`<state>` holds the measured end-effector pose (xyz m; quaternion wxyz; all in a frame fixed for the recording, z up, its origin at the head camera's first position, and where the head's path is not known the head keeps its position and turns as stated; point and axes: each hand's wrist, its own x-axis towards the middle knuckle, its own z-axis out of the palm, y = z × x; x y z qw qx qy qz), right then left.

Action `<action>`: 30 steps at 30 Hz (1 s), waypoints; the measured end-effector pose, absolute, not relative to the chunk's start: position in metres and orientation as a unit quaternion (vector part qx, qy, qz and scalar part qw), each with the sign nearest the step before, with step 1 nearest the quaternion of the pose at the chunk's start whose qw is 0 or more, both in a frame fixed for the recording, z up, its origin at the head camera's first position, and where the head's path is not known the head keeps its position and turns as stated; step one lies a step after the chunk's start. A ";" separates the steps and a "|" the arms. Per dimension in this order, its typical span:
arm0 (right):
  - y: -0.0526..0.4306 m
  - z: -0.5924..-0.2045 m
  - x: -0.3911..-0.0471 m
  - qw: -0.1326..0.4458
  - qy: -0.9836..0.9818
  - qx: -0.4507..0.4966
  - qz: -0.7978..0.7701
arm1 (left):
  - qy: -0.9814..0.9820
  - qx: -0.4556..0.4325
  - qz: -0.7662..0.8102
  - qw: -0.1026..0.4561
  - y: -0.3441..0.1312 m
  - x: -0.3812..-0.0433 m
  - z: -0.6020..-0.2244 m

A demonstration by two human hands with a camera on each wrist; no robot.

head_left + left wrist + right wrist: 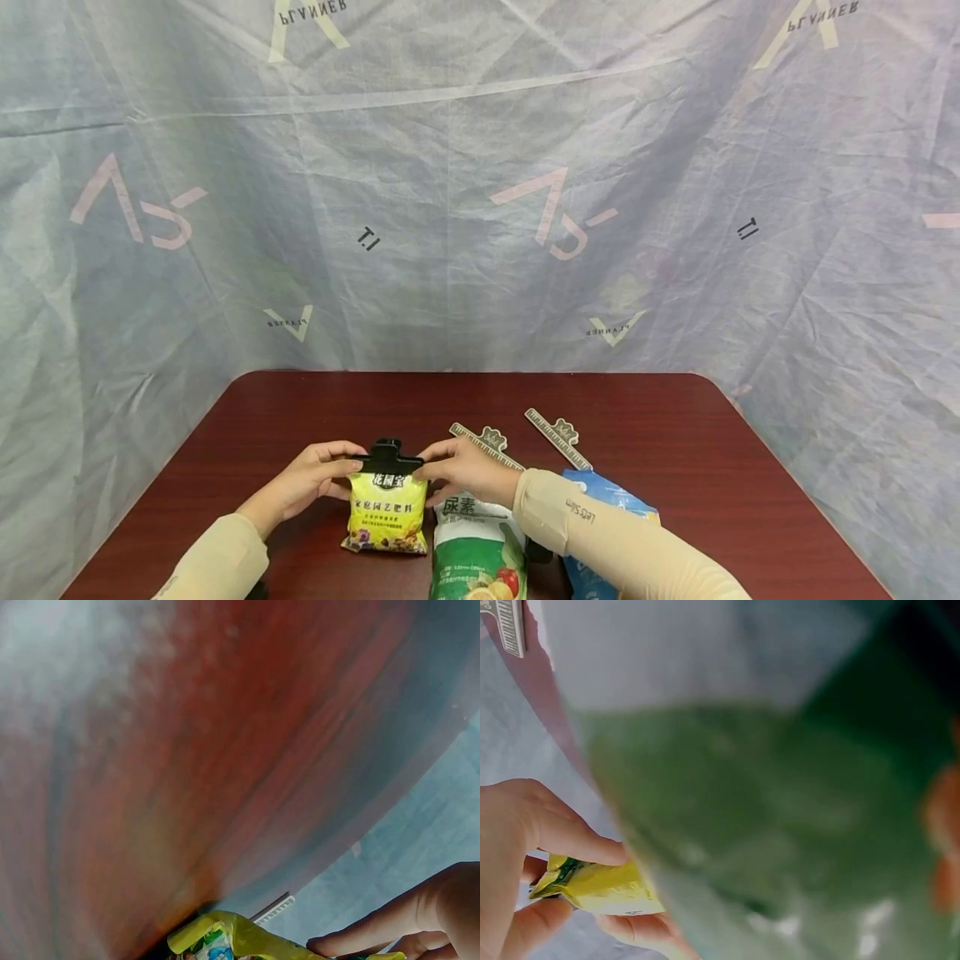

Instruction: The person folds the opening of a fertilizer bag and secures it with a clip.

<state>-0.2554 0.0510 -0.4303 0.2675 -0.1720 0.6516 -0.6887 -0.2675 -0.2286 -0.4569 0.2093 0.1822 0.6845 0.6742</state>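
Observation:
A small yellow fertilizer bag (387,512) stands upright on the table, its top edge under a wide black bag clip (386,451). My left hand (315,477) pinches the bag's upper left corner by the clip's end. On the opposite corner, my right hand (471,472) pinches the bag with thumb and fingers. The right wrist view shows the yellow bag (615,889) between fingers, partly hidden behind a large blurred green-and-white bag (727,780). Only a strip of the yellow bag (247,941) shows in the left wrist view.
Close to my right hand stands the green-and-white urea bag (477,546). A blue bag (588,575) lies partly under my right forearm. Two ruler-edged clips (491,446) lie behind them on the dark red table (300,408). A grey cloth (450,292) hangs behind.

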 end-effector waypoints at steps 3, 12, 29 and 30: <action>0.049 -0.431 -0.254 0.276 0.650 -0.158 -0.690 | 0.685 0.178 0.673 0.214 -0.230 -0.266 -0.458; 0.044 -0.430 -0.253 0.325 0.649 -0.122 -0.677 | 0.684 0.160 0.673 0.234 -0.235 -0.260 -0.462; 0.026 -0.421 -0.248 0.402 0.635 -0.092 -0.654 | 0.656 0.125 0.686 0.288 -0.250 -0.247 -0.466; 0.025 -0.421 -0.248 0.405 0.636 -0.090 -0.651 | 0.654 0.124 0.687 0.291 -0.252 -0.247 -0.466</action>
